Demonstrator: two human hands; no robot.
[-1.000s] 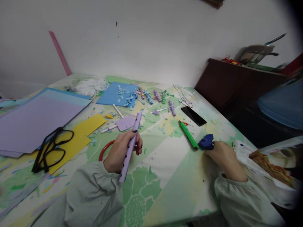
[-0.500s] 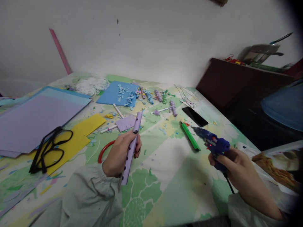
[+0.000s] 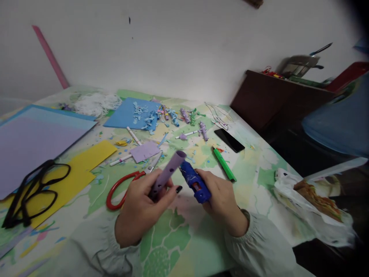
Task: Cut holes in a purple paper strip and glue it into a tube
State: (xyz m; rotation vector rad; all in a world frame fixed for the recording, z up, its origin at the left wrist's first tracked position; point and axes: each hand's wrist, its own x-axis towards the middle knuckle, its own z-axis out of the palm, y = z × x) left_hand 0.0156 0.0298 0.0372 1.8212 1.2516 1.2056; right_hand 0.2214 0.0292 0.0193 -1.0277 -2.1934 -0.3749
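My left hand (image 3: 144,202) is closed round a purple paper tube (image 3: 168,171) with dark dots, tilted so its open end points up and away. In my right hand (image 3: 221,196) is a blue hot glue gun (image 3: 196,183). Its nozzle reaches close to the tube's upper end; whether they touch I cannot tell. Red-handled scissors (image 3: 111,194) lie beside my left hand, their handles partly behind it. Beyond the tube lie a purple paper piece (image 3: 145,151) and white sticks (image 3: 134,135). To the right of the glue gun rests a green utility knife (image 3: 224,164).
Black glasses (image 3: 43,188) lie on yellow sheets (image 3: 86,161) at left, near large purple sheets (image 3: 43,142). Further back are a blue sheet (image 3: 118,115), white string (image 3: 98,104) and curled paper pieces (image 3: 203,130). A black phone (image 3: 229,140) and a plastic bag (image 3: 291,196) are at right.
The glue gun has moved left in my right hand to the paper tube. My left hand has turned the tube, so its open end shows. The view has shifted right.
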